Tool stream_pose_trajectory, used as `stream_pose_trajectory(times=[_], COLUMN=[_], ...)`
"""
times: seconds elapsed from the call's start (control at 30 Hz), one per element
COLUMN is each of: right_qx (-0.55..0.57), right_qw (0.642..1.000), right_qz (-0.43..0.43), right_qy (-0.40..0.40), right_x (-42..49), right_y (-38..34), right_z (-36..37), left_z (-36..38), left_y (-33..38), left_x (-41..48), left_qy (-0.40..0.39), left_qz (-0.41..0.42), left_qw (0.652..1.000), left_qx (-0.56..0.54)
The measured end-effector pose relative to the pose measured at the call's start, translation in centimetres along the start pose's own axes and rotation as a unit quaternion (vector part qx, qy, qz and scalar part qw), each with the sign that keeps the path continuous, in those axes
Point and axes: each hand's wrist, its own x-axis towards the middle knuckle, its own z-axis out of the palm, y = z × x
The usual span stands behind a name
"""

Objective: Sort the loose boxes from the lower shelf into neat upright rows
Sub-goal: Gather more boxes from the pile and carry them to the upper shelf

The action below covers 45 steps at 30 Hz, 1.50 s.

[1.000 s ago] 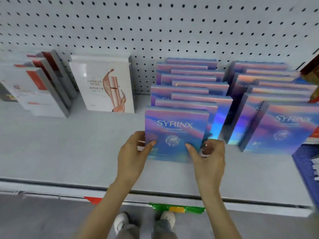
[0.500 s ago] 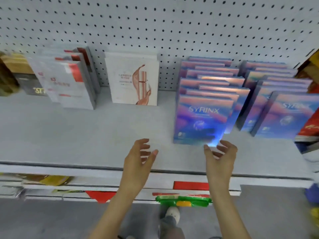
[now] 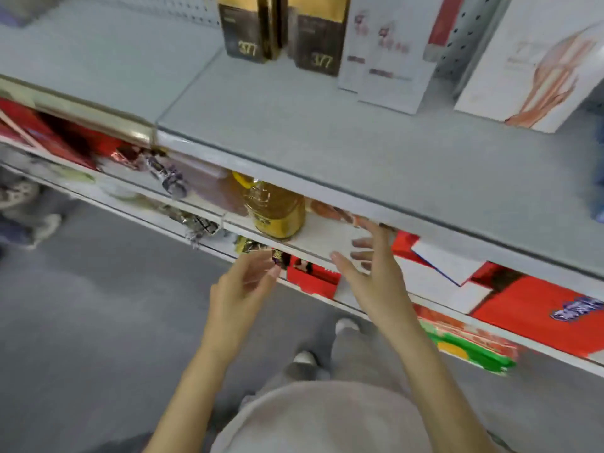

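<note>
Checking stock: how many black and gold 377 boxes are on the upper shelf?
2. The left 377 box stands upright on the upper shelf; the right 377 box stands beside it, next to white boxes. Others may be hidden behind.

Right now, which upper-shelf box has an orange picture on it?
The large white box at the far right; the black-and-gold boxes and pink-printed white boxes lack it.

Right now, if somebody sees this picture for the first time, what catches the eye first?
Two open hands, the left hand and the right hand, reach toward the lower shelf, holding nothing. A yellow bottle stands on it near the hands, and red boxes lie flat at the picture's right. On the upper shelf, black-and-gold boxes stand upright.
</note>
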Motion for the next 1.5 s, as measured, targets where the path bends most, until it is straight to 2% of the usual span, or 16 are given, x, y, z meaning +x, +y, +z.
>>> stream_pose_trajectory(times=[0.17,0.37,0.5,0.6,0.8,0.9,1.07,1.17,1.33,1.5], right_qx=[-0.097,-0.073,-0.060,-0.042,-0.024,-0.031,-0.036,-0.008,0.086,0.109], right_qw=[0.986,0.974,0.960,0.954,0.959,0.961,0.968,0.979,0.992,0.992], right_qz=[-0.079,-0.121,-0.149,-0.169,-0.174,-0.146,-0.125,-0.116,-0.080,-0.051], right_qy=[-0.106,-0.177,-0.229,-0.243,-0.222,-0.231,-0.213,-0.170,-0.034,0.022], right_x=[3.5,9.2,13.6,17.6,24.5,27.3,31.3,33.6,35.5,37.6], right_y=[-4.9,-9.6,-14.3,-18.7,-25.9,-28.6,-32.7,-34.9,-39.7,-43.9], right_z=[5.2,16.0,24.6,30.3,39.4,43.8,51.9,57.5,66.1,71.6], left_z=[-7.0,-14.3,-21.7,-27.9,-39.0,-42.4,-49.1,-55.3,-66.7,-75.1], left_y=[-3.7,-7.0,-8.4,-8.0,-7.2,-8.9,-12.9,-15.1,-17.1,-18.2], left_x=[1.4,4.7,10.9,16.6,26.5,29.5,35.1,40.1,46.9,53.6], left_qy=[0.092,0.160,0.212,0.216,0.235,0.252,0.231,0.215,0.168,0.149], left_qz=[-0.023,-0.066,-0.068,-0.049,-0.014,-0.024,-0.055,-0.044,-0.027,-0.012], left_qw=[0.995,0.985,0.975,0.975,0.972,0.967,0.971,0.975,0.985,0.989], left_qx=[0.007,-0.012,-0.005,0.013,0.021,-0.010,-0.034,-0.029,0.008,0.016])
